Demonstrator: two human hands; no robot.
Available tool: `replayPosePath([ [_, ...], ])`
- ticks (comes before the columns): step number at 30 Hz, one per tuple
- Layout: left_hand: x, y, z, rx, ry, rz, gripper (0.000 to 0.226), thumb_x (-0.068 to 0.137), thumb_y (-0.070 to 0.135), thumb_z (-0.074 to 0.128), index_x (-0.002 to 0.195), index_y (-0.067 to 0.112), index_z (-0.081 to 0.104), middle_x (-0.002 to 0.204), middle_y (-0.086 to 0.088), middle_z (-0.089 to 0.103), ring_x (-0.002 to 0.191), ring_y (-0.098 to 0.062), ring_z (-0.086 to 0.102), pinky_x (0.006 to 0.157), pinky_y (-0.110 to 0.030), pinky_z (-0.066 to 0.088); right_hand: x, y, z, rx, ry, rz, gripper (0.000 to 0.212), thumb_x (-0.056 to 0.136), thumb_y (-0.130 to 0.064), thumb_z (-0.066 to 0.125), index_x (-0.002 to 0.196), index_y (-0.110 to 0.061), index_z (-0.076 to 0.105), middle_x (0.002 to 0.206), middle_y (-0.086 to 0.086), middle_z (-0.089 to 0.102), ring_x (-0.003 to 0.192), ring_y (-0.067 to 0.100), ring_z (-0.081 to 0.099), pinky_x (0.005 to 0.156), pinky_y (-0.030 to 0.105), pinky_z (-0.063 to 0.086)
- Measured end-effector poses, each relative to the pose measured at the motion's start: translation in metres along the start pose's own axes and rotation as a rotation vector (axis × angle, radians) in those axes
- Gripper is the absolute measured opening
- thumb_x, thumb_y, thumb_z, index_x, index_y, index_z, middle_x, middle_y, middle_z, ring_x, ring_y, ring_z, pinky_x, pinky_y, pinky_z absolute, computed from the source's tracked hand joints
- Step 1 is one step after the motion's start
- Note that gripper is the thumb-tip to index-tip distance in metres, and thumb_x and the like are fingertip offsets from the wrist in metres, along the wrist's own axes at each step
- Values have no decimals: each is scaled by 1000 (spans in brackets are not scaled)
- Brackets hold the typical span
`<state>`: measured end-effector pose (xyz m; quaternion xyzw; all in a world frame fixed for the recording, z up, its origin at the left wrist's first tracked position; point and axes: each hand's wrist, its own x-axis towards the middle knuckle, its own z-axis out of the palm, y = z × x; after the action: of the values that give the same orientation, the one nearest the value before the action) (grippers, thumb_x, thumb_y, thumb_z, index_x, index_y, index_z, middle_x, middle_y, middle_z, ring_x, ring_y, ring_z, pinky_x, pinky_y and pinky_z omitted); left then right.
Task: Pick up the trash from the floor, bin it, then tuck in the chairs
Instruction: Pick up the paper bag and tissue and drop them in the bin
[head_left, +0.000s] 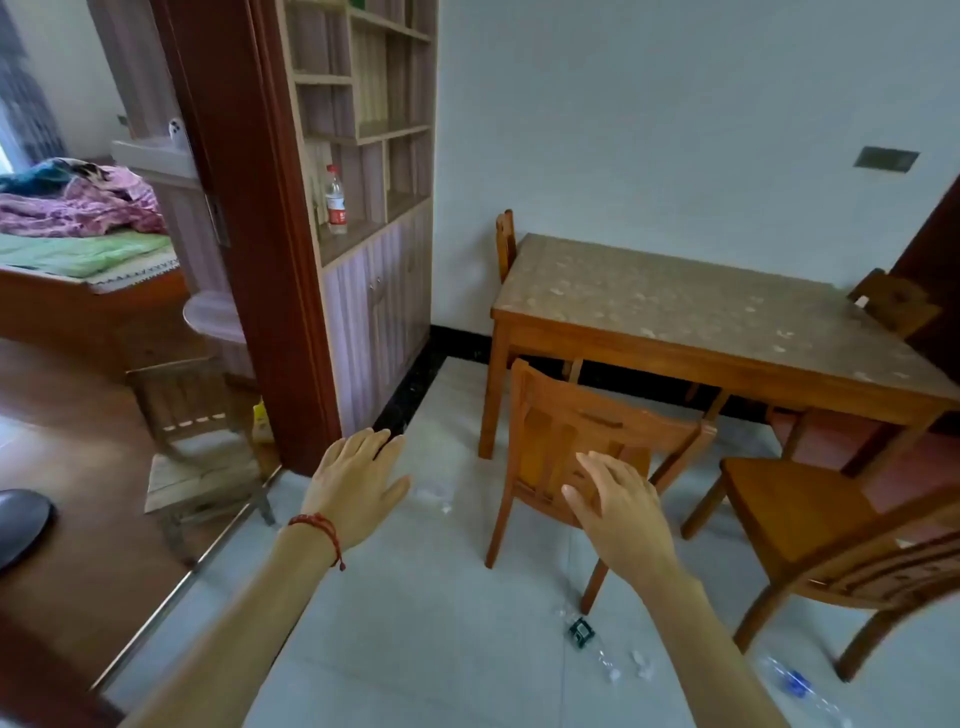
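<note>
Task not yet begun. Left hand (358, 486) and right hand (621, 512) hover with fingers released, grasping nothing. Clear plastic trash scraps (602, 649) lie on the grey tiled floor (415, 623) at 6 o'clock. Two wooden chairs (582, 447) stand untucked from the wooden bench (701, 317).

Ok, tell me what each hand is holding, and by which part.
Nothing. The left hand and right hand are both open and empty, fingers spread.
</note>
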<state>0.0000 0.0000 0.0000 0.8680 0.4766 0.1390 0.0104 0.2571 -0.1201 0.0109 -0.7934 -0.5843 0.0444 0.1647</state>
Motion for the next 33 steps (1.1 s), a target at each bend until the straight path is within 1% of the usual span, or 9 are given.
replayPosePath([
  [3,23,-22,13,-19,19,-15,53,90,38,46,136,13,38,141,-8,44,133,-25,35,110,-38,25,29,-4,15,4,26,-9,51,95,-42,39,141,-21,33,149,0,34,139,18,26,114,34,15],
  [5,45,-37,22,-13,5,-13,54,90,40,43,137,14,36,142,-6,42,134,-23,33,111,-37,24,54,-11,25,14,18,1,51,95,-42,40,141,-21,33,149,0,34,139,18,26,114,35,15],
  [9,96,-74,41,0,21,3,53,88,40,48,132,12,43,135,-8,50,129,-25,41,107,-38,31,110,-26,51,20,0,24,51,95,-44,38,141,-22,32,149,-1,33,140,17,24,115,36,16],
  [11,124,-93,49,4,3,15,53,88,40,49,132,11,44,134,-9,51,128,-26,43,107,-39,32,139,-35,64,25,-6,40,51,95,-44,38,141,-22,32,149,-1,33,140,16,24,115,36,14],
  [17,197,-144,66,-22,-45,43,57,91,44,39,138,14,33,144,-6,39,135,-23,31,112,-37,22,212,-65,96,44,-32,61,51,95,-43,37,141,-22,31,150,-3,31,140,14,22,114,31,13],
  [21,233,-165,83,-51,-98,31,57,92,42,40,140,14,30,147,-6,35,137,-23,27,113,-37,19,255,-74,114,33,-85,57,52,96,-45,34,142,-23,30,150,-3,30,140,14,21,113,29,13],
  [26,283,-182,108,-61,-88,11,59,88,47,35,135,12,39,141,-8,44,132,-27,37,109,-39,27,317,-77,136,54,-129,28,52,96,-46,33,142,-23,30,150,-3,30,140,14,21,113,30,14],
  [30,328,-191,135,-50,-111,-32,72,81,55,20,134,12,41,139,-8,47,130,-27,40,108,-40,30,377,-70,154,38,-154,-15,54,96,-47,29,143,-22,27,152,-3,27,141,15,19,114,30,12],
  [33,354,-195,152,-21,-173,-63,67,81,52,25,127,11,51,129,-9,57,120,-28,52,100,-43,42,416,-65,164,35,-165,-39,62,89,-51,20,143,-22,28,151,-2,28,141,16,21,114,30,13],
])
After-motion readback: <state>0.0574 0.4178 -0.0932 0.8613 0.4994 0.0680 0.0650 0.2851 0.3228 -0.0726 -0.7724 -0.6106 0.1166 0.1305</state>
